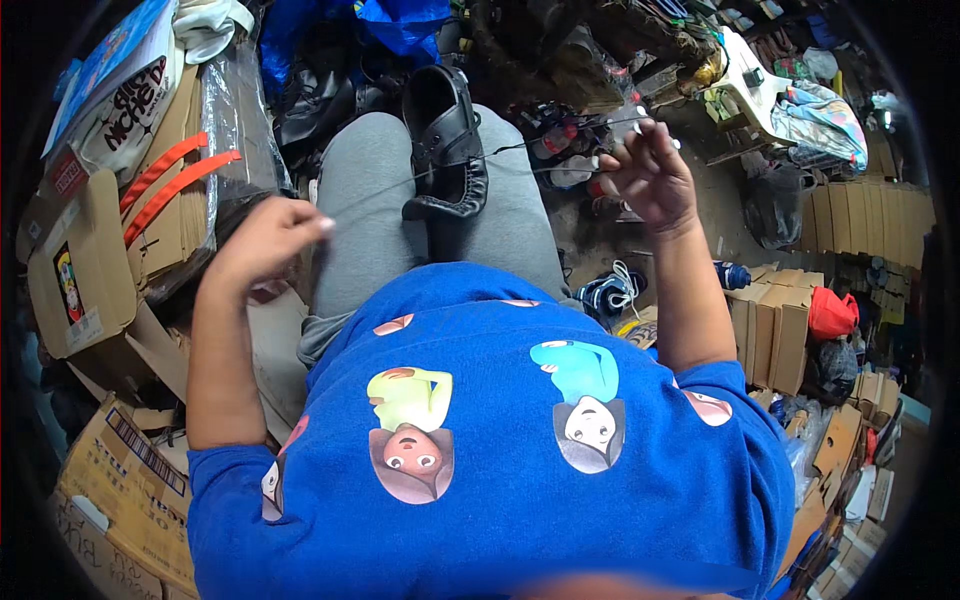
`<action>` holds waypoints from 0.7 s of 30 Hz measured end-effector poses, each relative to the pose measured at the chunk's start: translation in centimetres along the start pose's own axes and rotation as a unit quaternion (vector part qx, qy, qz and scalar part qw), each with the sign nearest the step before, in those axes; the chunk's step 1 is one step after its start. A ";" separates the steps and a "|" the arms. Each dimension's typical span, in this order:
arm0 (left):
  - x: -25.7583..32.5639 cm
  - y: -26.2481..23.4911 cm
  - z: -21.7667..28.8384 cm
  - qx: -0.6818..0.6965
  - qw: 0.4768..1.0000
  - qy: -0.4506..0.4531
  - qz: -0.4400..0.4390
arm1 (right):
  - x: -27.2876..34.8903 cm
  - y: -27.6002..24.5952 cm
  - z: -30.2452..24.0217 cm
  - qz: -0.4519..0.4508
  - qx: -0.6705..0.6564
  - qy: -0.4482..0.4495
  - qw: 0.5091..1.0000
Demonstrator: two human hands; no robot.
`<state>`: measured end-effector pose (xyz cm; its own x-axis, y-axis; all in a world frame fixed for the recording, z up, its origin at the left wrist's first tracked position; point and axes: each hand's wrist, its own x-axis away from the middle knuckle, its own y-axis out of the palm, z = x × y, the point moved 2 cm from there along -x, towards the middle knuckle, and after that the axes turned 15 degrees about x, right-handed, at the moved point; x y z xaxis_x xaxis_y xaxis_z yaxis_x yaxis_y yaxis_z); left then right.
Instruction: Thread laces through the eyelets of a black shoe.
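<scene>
A black shoe [445, 140] lies between my thighs, its opening facing up and stitching along one edge. Dark thread [385, 188] stretches from the shoe toward both sides. My left hand [275, 238], slightly blurred, is off to the left of the shoe with thumb and forefinger pinched on one end of this thread. On the other side my right hand [652, 182] is raised, palm partly showing, fingers curled where the other thread strands meet them. Neither hand touches the shoe itself. The exact grip in the right fingers is hard to make out.
Dark shoes [312, 108] and a blue plastic bag [400, 35] are beyond my knees. Cardboard boxes [85, 265] with orange straps stand at the left. A white chair [745, 80] is far right, above stacked cardboard [850, 220]. A patterned shoe [612, 292] sits by my right thigh.
</scene>
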<state>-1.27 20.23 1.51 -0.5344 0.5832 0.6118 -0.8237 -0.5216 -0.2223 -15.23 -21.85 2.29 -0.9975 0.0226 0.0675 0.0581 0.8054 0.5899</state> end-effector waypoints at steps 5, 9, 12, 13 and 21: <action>-3.5 -1.3 2.2 0.447 0.860 0.235 0.068 | 1.6 1.2 1.4 0.065 0.553 0.129 0.821; -5.9 2.7 7.9 0.726 0.645 0.239 0.007 | 2.7 2.7 5.4 0.048 0.778 0.191 0.597; -8.5 -1.9 4.5 0.679 0.692 0.219 -0.110 | 4.1 2.0 5.1 -0.006 0.864 0.065 0.499; -9.0 -0.5 4.7 0.711 0.678 0.145 0.114 | 4.7 1.9 5.1 -0.010 0.878 0.052 0.476; -9.0 -7.1 -1.6 0.237 0.921 0.159 0.266 | 5.3 -2.0 3.1 0.320 0.296 0.167 0.885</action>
<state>9.03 19.72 -3.64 -0.9290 0.2801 0.2419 -0.2941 -0.9555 -0.0230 -20.73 -21.51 -0.97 -0.6953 0.4888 0.5269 0.4759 0.8625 -0.1721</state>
